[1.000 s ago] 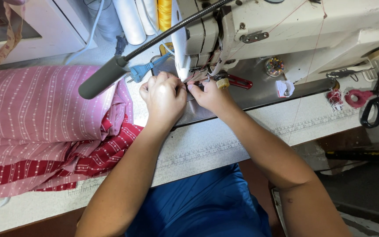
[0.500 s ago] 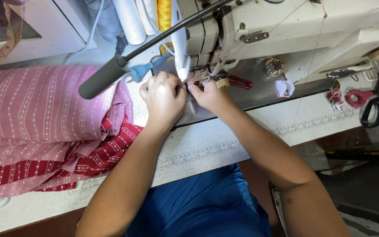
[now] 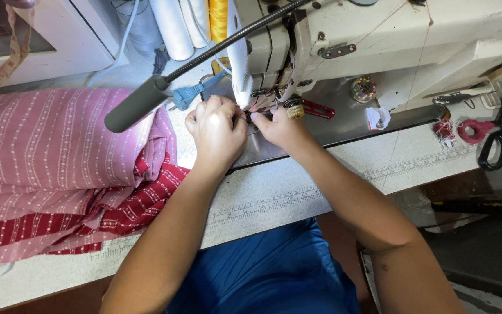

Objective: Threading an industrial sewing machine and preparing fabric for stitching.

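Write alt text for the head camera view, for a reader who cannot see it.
Both hands, the left hand and the right hand, meet fingertip to fingertip right under the needle area of a cream sewing machine. Folded red and pink striped fabric lies piled to the left on the pale table, with a grey flexible lamp above it and scissors at far right.

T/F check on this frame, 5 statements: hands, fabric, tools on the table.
1. Both hands meet at the needle area of the sewing machine. True: the left hand and right hand sit close together there.
2. The folded fabric is blue. False: it is pink and red with white dotted stripes.
3. The fabric lies to the left of the hands. True.
4. The scissors are in the right hand. False: they lie at the right end of the table, untouched.
5. A yellow thread spool stands behind the machine. True.
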